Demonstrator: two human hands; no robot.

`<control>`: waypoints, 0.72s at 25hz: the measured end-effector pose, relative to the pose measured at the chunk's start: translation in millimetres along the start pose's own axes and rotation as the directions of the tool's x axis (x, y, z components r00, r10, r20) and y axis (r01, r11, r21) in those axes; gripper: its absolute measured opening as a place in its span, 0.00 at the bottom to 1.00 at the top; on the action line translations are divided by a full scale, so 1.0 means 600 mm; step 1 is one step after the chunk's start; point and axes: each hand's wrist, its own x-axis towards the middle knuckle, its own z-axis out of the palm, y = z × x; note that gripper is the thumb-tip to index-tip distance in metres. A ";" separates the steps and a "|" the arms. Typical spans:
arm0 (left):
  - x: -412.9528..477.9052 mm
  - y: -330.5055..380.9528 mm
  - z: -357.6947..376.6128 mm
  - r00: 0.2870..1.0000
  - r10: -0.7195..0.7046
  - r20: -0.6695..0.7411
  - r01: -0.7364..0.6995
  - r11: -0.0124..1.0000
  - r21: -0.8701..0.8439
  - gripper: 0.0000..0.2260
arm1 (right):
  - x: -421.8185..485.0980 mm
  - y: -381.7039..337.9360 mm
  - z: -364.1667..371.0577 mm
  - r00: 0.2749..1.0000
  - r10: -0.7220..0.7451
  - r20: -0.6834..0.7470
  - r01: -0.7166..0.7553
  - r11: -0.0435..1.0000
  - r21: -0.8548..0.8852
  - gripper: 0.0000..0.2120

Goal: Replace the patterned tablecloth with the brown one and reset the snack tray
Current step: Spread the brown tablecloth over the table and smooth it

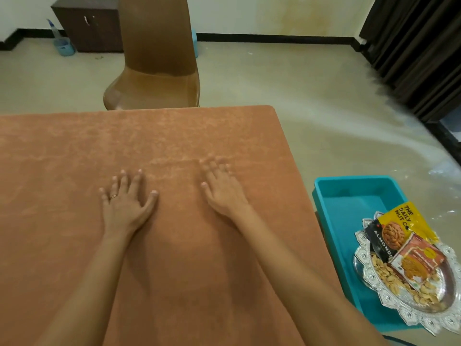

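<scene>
The brown tablecloth (pixel 74 151) covers the whole table top. My left hand (pixel 127 199) lies flat on it with fingers spread, a ring on one finger. Flat on the cloth to its right is my right hand (pixel 222 187), its fingertips blurred. Neither hand holds anything. The silver snack tray (pixel 379 293) rests on a teal bin (pixel 336 206) to the right of the table. A yellow almond packet (pixel 401 221), an orange snack packet (pixel 419 260) and loose nuts (pixel 389 278) lie in the tray. No patterned tablecloth is in view.
A brown plastic chair (pixel 154 58) stands at the far side of the table. A dark wooden cabinet (pixel 92 23) and a blue bucket (pixel 64 46) are by the back wall. Dark curtains (pixel 419 46) hang at the right.
</scene>
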 end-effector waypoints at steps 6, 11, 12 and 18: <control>0.028 -0.045 -0.004 0.999 -0.036 -0.005 0.037 0.998 0.060 0.41 | 0.077 0.120 -0.020 0.981 0.190 -0.041 -0.192 0.981 -0.034 0.25; 0.029 0.011 -0.005 0.995 -0.096 -0.033 0.095 0.995 -0.034 0.43 | 0.066 0.203 -0.069 0.860 0.495 -0.129 -0.499 0.867 -0.002 0.28; 0.029 0.045 0.002 0.997 -0.068 -0.039 0.065 0.996 -0.060 0.43 | 0.069 0.170 -0.060 0.906 0.404 -0.124 -0.407 0.914 0.003 0.28; 0.031 0.136 0.044 0.993 0.109 -0.049 -0.108 0.994 0.014 0.34 | 0.036 0.168 -0.031 0.936 0.332 -0.114 -0.337 0.941 -0.024 0.27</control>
